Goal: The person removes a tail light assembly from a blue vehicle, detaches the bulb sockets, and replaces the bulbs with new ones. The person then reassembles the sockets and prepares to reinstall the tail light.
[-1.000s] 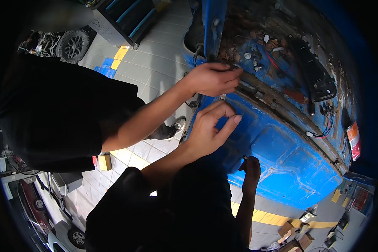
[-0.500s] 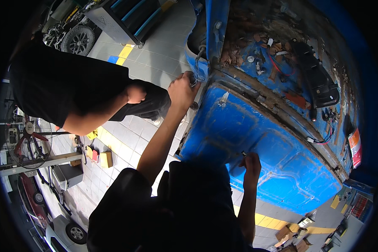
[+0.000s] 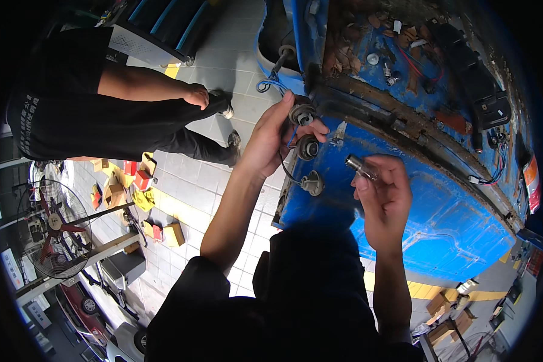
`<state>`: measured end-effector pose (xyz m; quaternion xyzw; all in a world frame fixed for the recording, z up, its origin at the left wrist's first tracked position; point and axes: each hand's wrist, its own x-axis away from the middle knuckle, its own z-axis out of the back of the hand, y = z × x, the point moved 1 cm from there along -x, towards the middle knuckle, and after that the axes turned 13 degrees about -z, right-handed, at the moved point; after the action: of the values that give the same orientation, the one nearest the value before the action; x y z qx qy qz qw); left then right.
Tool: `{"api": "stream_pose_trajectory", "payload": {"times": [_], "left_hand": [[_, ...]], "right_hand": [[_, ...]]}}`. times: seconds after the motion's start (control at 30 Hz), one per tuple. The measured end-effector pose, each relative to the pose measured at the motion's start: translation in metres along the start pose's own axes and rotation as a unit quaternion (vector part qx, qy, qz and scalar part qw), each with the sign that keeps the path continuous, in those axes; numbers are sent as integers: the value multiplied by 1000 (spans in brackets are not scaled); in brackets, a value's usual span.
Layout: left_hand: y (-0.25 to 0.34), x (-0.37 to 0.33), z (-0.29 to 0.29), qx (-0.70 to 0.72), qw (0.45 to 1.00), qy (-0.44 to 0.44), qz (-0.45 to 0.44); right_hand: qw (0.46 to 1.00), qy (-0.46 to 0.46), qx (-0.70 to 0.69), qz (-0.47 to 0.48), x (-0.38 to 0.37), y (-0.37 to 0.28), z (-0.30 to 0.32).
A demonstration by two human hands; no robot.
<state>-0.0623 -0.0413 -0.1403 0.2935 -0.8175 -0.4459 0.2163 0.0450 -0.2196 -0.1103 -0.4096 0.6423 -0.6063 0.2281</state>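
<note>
Round grey bulb sockets on thin wires hang at my left hand [image 3: 264, 143]. Its fingers are closed around an upper socket [image 3: 301, 114] and a middle socket [image 3: 308, 146], whose round opening shows. Below them a third socket [image 3: 312, 183] dangles on a dark wire beside the blue panel. A blue wire loop [image 3: 271, 84] runs from the hand up toward the blue vehicle body. Between thumb and fingers, my right hand [image 3: 387, 202] pinches a small glass light bulb [image 3: 361, 165], its metal base tilted toward the sockets. Bulb and sockets are apart.
The worn blue panel [image 3: 428, 211] lies below a rusty ledge. Beyond are a black plastic housing [image 3: 464, 84], loose wires [image 3: 495, 166] and a red-orange lamp [image 3: 531, 187]. Another person [image 3: 102, 114] stands at left, near a fan [image 3: 54, 223] and a tool cart [image 3: 157, 36].
My left hand has drawn back from the body edge, bringing sockets into view. My right hand has risen with the bulb toward them. The other person has shifted; the view has moved slightly.
</note>
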Motion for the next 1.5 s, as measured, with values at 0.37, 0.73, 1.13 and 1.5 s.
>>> {"api": "stream_pose_trajectory", "payload": {"times": [0.37,0.73,1.13,1.5], "left_hand": [[8,-3,-15,48,998,37,17],[3,-6,-10,64,997,41,-9],[16,-3,-3,37,999,20,-1],[7,-12,-9,14,998,11,-63]], "right_hand": [[949,46,247,192,-38,-18,-43],[879,32,386,279,-49,-23,-43],[834,-34,441,331,-59,-38,-42],[820,-5,479,314,-61,-35,-44]]}}
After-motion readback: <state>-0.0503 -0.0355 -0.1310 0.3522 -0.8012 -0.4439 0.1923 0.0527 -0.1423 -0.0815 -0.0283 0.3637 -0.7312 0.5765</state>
